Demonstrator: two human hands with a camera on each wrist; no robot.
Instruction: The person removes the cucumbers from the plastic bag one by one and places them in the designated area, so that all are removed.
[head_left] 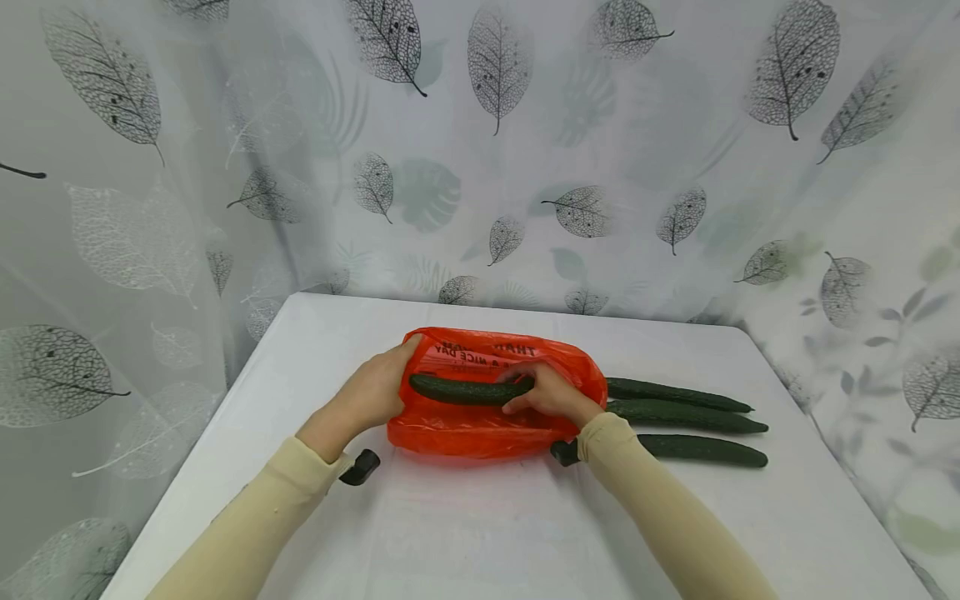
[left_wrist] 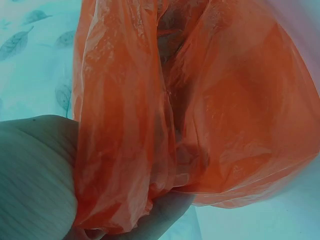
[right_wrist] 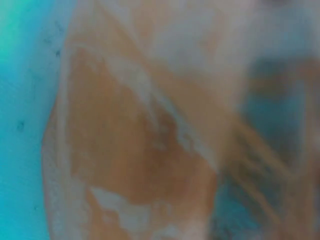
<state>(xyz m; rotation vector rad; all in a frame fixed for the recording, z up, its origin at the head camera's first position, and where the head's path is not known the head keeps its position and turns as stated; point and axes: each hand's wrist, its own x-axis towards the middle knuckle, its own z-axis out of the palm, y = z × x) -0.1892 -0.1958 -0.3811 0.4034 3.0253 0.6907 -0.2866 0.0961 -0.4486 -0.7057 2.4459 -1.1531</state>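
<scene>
A red plastic bag (head_left: 457, 437) with dark printed lettering lies on the table, its mouth spread wide in the head view. At its left side my left hand (head_left: 375, 387) grips the rim; the left wrist view shows the bag's film (left_wrist: 250, 110) gathered between thumb and fingers. My right hand (head_left: 551, 392) reaches into the mouth and holds a long dark green cucumber (head_left: 465, 392) by its right end. That cucumber lies sideways within the opening. Blurred orange film (right_wrist: 125, 140) fills much of the right wrist view, so the right fingers are unclear there.
To the right of the bag, three more cucumbers lie side by side: a far one (head_left: 682, 392), a middle one (head_left: 697, 416) and a near one (head_left: 708, 450), partly hidden by the bag and right forearm. A leaf-patterned curtain (head_left: 465, 167) hangs behind the white table (head_left: 450, 533).
</scene>
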